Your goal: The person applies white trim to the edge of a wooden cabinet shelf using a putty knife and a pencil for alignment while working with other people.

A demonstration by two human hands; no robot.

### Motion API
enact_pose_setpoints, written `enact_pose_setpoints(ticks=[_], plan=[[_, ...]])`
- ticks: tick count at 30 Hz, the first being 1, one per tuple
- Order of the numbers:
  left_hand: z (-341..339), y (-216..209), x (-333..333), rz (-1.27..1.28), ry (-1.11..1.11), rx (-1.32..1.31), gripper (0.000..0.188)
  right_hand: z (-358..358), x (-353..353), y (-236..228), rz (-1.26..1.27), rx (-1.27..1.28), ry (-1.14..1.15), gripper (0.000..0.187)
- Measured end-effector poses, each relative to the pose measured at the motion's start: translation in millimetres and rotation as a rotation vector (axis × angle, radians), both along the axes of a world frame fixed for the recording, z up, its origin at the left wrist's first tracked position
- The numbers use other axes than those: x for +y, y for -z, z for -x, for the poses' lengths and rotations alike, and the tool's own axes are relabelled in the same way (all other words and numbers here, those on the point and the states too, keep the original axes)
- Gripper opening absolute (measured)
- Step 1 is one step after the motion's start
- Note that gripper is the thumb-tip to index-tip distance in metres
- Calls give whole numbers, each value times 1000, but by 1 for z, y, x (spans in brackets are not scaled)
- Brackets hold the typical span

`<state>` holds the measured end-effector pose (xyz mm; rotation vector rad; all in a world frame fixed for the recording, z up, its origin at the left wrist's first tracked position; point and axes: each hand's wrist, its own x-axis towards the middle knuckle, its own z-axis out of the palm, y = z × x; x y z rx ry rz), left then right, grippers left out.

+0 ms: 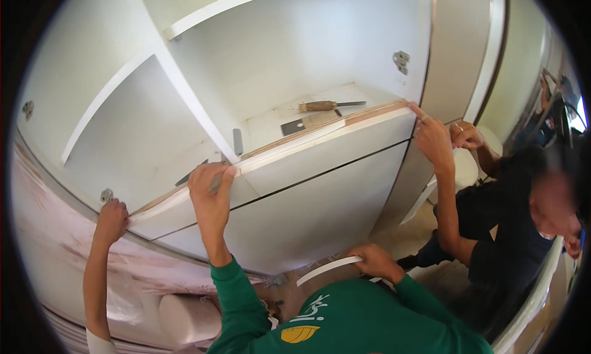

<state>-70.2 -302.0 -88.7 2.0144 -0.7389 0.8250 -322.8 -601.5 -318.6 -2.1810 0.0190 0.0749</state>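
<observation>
My left hand point(212, 181) is closed over the front edge of the cabinet, its fingers and thumb on a pale edge strip point(295, 142) that runs along the top of the drawer fronts. Lower down, my right hand point(377, 261) grips a loose white strip point(329, 269), which curves out to the left. Behind the edge, a wooden-handled tool point(317, 106) with a narrow dark blade lies on the cabinet floor. Close to it is a flat dark metal plate point(292, 128). A small grey piece point(237, 141) stands by the upright divider.
At far left another person's hand point(112, 221) holds the strip's end. At right a co-worker in dark clothes touches its other end with one hand point(434, 141). White shelves point(111, 98) and metal hinges point(401, 63) are in the cabinet. A pale cylinder point(189, 320) stands below.
</observation>
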Motion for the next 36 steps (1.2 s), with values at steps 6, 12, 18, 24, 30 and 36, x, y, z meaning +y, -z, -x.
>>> enact_pose_setpoints(ticks=[6,12,18,24,30,36], plan=[[9,-3,3,-60,-41,-37,14,5,-10,22,-3,-53,19,27],[10,-1,8,-56,-38,-24,13,5,-12,12,-57,0,36,27],[4,4,11,-75,-46,-68,13,6,-12,15,-40,24,57,25],[11,-6,4,-51,-64,-9,13,8,-10,11,-104,-90,89,22],[9,-8,6,-55,-42,-3,14,-29,-2,-101,48,-622,120,44],[7,-12,5,-70,-33,15,13,-113,27,-239,218,-789,110,83]])
